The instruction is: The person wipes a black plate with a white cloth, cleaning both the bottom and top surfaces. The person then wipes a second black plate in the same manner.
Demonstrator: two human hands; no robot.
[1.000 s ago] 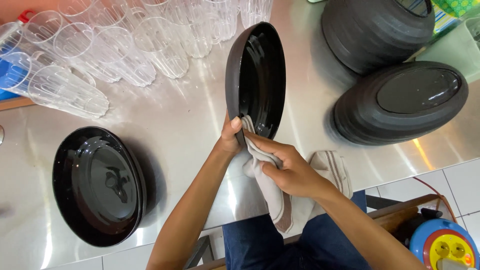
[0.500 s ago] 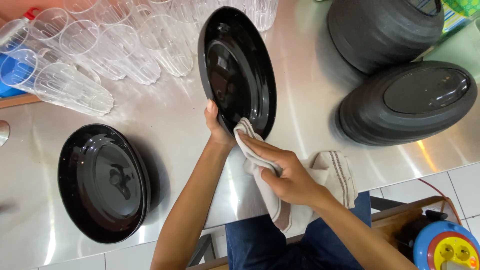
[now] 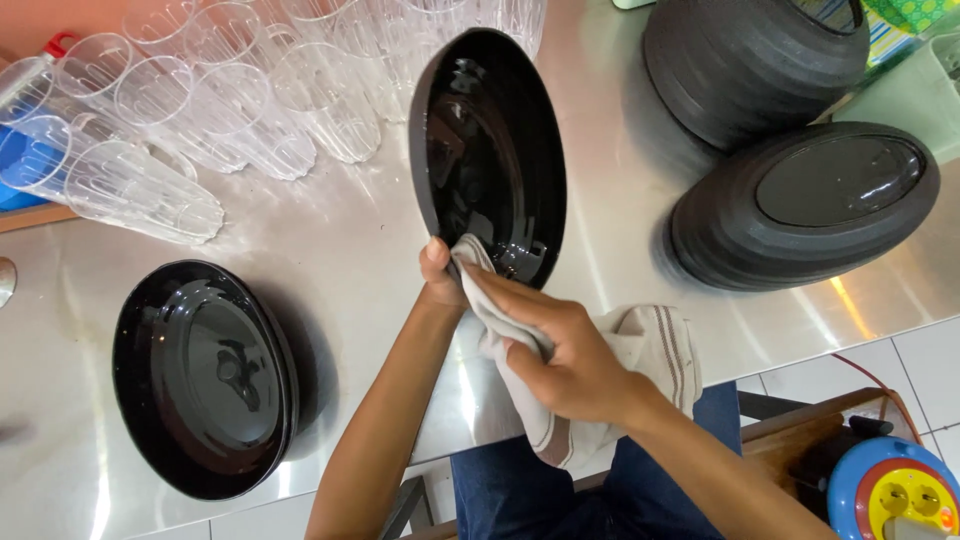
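My left hand (image 3: pixel 438 275) grips the lower rim of a black oval plate (image 3: pixel 490 150), held tilted above the steel table (image 3: pixel 340 250) with its glossy inside facing me. My right hand (image 3: pixel 560 350) clutches a grey cloth with brown stripes (image 3: pixel 640 350) and presses one end of it against the plate's lower inside edge. The rest of the cloth hangs over the table's near edge toward my lap.
A short stack of black oval plates (image 3: pixel 200 375) lies face up at the left. Two stacks of upside-down black plates (image 3: pixel 800 215) (image 3: pixel 750 60) stand at the right. Several clear plastic tumblers (image 3: pixel 200 120) lie across the back left. A cable reel (image 3: pixel 895 495) sits at bottom right.
The plate has turned from edge-on so its inside faces me more fully. My right hand with the cloth has moved up to the plate's lower inside edge.
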